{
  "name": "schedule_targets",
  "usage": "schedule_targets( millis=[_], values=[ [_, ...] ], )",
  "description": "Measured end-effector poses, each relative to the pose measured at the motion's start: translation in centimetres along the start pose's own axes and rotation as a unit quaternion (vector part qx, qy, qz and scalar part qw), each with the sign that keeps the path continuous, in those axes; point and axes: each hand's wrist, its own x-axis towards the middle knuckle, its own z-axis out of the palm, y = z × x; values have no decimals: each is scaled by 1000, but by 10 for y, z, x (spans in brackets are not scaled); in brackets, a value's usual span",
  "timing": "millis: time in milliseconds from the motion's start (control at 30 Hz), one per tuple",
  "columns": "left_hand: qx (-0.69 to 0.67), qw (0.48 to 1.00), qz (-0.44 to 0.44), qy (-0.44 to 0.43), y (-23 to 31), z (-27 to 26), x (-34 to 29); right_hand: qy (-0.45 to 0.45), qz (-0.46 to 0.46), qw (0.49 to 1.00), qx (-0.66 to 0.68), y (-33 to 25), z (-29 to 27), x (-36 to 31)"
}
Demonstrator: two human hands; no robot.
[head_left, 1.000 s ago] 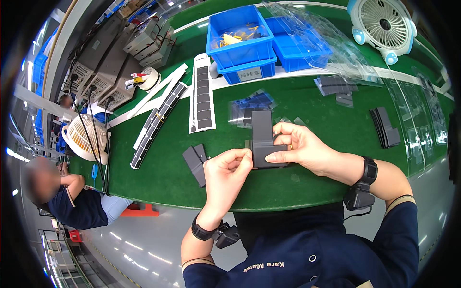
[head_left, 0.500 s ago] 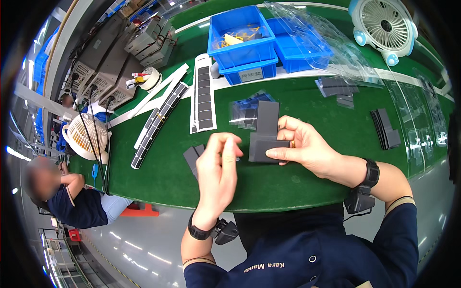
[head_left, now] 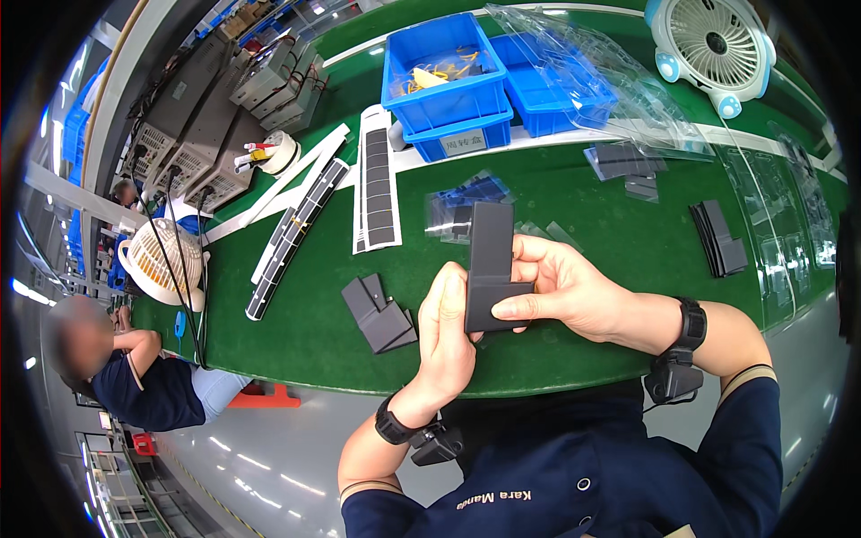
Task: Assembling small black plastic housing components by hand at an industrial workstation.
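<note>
A flat dark grey L-shaped piece is held upright between both my hands over the green table. My right hand grips its lower right part, thumb on the front face and fingers behind. At the lower left edge, my left hand closes on the piece with its thumb and fingers. Left of that hand lie several similar dark grey pieces, overlapping on the table. Beyond the held piece are bluish clear film sheets, with clear strips next to my right fingers.
Stacked blue bins stand at the back, one holding yellow items, beside clear plastic trays. Dark strips on white backing lie left of centre. More dark pieces sit at right. Fans stand right and left. A person sits at left.
My left hand has moved right and taken hold of the L-shaped piece's left edge, uncovering the dark pieces on the table. The held piece has shifted slightly toward me.
</note>
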Motion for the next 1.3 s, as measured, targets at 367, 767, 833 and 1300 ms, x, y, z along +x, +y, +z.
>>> schedule_targets(
  millis=[367, 767, 833, 1300],
  values=[
    [223, 974, -12, 47, 16, -19, 6, 33, 33, 999, -13, -4, 4, -1],
    [400, 881, 240, 75, 22, -13, -16, 33, -118, 992, -29, 0, 6, -2],
    [439, 833, 336, 39, 23, -16, -18, 0, -165, 963, -215, -7, 3, -8],
    [546, 626, 550, -88, 32, -18, -34, -46, -484, 649, -585, -21, 6, -11]
  ],
)
